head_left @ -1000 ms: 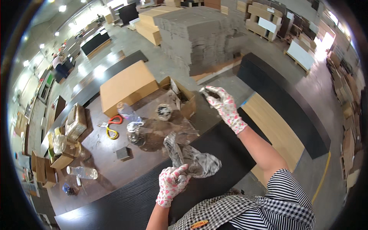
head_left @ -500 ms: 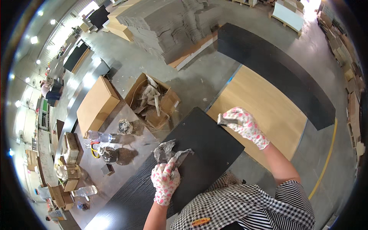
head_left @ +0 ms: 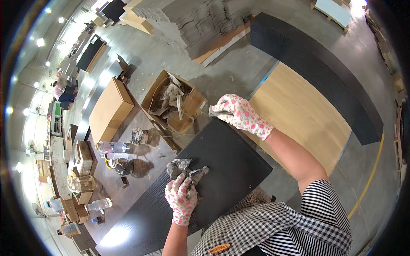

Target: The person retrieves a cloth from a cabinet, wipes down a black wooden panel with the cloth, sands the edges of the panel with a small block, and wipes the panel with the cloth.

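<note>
Head view, from near to far: a checked and striped garment fills the near edge, and both forearms reach out from it over a black panel (head_left: 222, 170) that lies on the surface. The left hand (head_left: 181, 198), in a white glove with pink spots, is closed on a crumpled grey rag (head_left: 184, 167) and presses it flat against the panel's dark face. The right hand (head_left: 239, 114), gloved the same way, is clamped on a small metal scraper (head_left: 212, 112) at the panel's far corner, its blade touching the edge. The hands are well apart, one at each end of the board. It looks like the cleaning step: scraping something off the far corner while the rag waits to wipe. A steady, shallow angle on the blade seems called for, then a pass of the rag over that spot. Further left stand plastic bottles (head_left: 112, 147), and beyond the panel an open cardboard box (head_left: 173, 106) of scraps. To the far right lies a pale wooden board (head_left: 299, 115).
</note>
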A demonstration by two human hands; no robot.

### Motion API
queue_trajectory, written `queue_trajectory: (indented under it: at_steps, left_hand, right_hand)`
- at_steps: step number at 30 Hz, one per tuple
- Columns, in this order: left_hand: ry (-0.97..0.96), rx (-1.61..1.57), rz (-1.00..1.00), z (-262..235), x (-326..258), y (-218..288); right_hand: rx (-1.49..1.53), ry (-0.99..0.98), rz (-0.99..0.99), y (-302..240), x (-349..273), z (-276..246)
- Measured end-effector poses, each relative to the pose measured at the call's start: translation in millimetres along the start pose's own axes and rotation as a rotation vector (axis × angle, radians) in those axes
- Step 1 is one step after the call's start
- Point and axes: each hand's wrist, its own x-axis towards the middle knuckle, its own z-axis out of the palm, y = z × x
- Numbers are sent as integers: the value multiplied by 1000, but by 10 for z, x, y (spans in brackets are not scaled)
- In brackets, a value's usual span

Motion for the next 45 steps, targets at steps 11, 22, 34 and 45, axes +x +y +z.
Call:
queue_trajectory:
  at_steps: [11,22,34,45]
  left_hand:
    - [-30,5,-8,-15,16,-28]
    - [-22,11,40,51,39,-25]
    - [-139,24,90,161,420,148]
    - [-389,-418,683,417,656,1106]
  right_hand:
    - [-12,-125,56,-316,-1006,-526]
    - [40,-21,222,-769,-1737,-880]
    - [2,18,412,-975,-2113,-1044]
    - [-141,454,447,-1006,-2318,-861]
